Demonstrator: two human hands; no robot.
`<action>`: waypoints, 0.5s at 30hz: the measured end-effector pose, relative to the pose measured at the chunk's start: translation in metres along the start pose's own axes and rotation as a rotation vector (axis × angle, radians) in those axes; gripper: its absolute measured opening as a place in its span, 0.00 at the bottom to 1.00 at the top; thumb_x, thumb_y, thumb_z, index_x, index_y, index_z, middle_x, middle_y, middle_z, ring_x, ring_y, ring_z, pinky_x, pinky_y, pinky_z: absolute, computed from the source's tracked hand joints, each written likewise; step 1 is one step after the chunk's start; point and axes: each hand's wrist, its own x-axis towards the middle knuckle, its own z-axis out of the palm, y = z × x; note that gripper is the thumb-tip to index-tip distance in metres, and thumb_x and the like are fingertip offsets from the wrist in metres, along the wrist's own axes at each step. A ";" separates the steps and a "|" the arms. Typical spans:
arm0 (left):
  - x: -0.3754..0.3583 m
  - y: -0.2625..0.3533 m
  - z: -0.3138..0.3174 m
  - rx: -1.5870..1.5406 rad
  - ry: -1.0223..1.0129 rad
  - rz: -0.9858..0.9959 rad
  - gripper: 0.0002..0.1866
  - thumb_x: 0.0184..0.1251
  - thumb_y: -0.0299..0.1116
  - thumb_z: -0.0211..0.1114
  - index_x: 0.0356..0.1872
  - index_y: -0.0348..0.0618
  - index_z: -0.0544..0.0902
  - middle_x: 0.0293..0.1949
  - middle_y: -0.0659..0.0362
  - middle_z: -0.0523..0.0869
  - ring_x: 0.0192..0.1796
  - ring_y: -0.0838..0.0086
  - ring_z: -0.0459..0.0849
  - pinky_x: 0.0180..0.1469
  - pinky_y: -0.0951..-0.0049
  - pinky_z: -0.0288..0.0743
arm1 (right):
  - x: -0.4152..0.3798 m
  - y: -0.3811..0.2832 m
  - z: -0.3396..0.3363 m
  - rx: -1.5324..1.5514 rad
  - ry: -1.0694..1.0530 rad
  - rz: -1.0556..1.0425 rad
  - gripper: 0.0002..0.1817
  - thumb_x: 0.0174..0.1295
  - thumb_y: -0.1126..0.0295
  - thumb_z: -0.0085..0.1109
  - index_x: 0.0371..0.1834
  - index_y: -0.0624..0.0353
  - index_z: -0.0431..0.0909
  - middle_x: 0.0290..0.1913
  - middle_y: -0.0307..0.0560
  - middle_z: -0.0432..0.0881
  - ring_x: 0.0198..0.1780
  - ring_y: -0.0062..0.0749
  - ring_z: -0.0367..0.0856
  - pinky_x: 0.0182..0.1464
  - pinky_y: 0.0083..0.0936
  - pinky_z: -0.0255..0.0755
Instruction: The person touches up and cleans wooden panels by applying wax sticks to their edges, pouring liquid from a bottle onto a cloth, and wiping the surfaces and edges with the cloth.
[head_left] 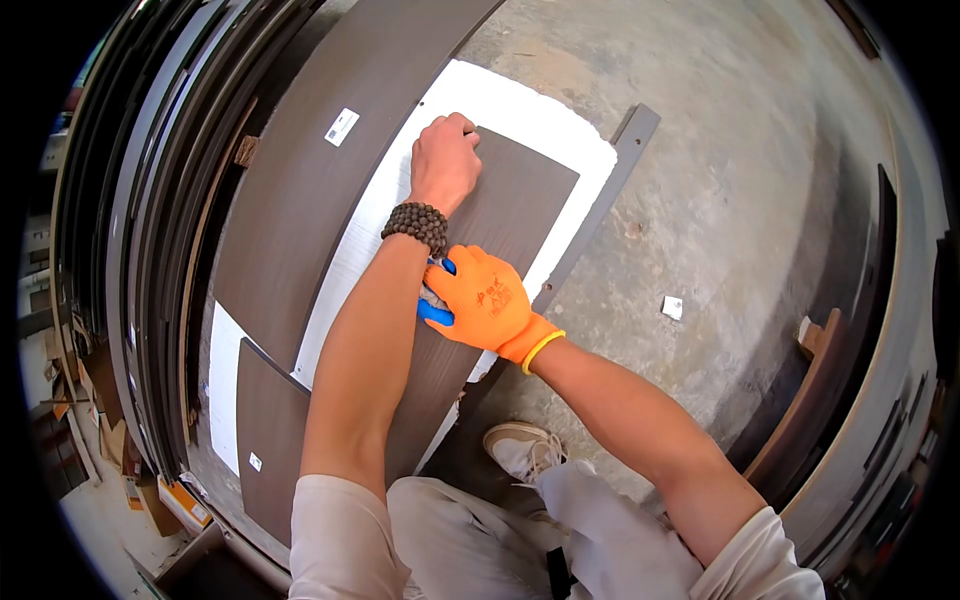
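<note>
A dark brown wood-grain panel (520, 190) lies on a white foam sheet (520, 100). Bare, with a dark beaded bracelet (417, 225) at its wrist, my left hand (445, 160) rests at the panel's upper left corner. Its fingers are curled, and what they hold, if anything, is hidden. Closer to me is my right hand (482, 302), in an orange glove with blue fingertips. It is closed on a pale crumpled wad (431, 297), mostly covered by the glove, and sits low over the panel beside my left forearm.
A larger brown panel with a white label (341, 127) lies to the left. Many boards (150, 200) stand on edge beyond it. A grey strip with holes (632, 140) runs along the foam's right side. A paper scrap (672, 307) lies on the concrete floor (740, 200). Boards (800, 410) stand at right.
</note>
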 end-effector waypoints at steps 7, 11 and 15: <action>0.007 0.006 -0.007 0.052 -0.089 -0.053 0.08 0.75 0.29 0.71 0.46 0.36 0.91 0.46 0.43 0.94 0.53 0.47 0.92 0.60 0.53 0.84 | 0.000 -0.003 0.001 -0.022 -0.017 0.007 0.24 0.60 0.52 0.75 0.57 0.48 0.85 0.45 0.46 0.80 0.45 0.44 0.82 0.43 0.40 0.79; 0.005 0.007 -0.014 0.059 -0.088 -0.040 0.08 0.74 0.29 0.71 0.47 0.37 0.92 0.46 0.43 0.94 0.53 0.47 0.92 0.60 0.54 0.84 | 0.002 -0.005 0.002 -0.038 0.001 -0.004 0.24 0.61 0.51 0.75 0.57 0.48 0.85 0.45 0.46 0.80 0.46 0.44 0.82 0.43 0.41 0.79; 0.017 0.016 -0.018 0.002 -0.150 -0.104 0.08 0.69 0.27 0.72 0.44 0.36 0.92 0.47 0.41 0.94 0.54 0.46 0.93 0.59 0.51 0.86 | 0.001 -0.005 0.000 -0.064 -0.011 0.005 0.24 0.61 0.51 0.75 0.57 0.49 0.85 0.45 0.46 0.80 0.46 0.44 0.83 0.43 0.41 0.79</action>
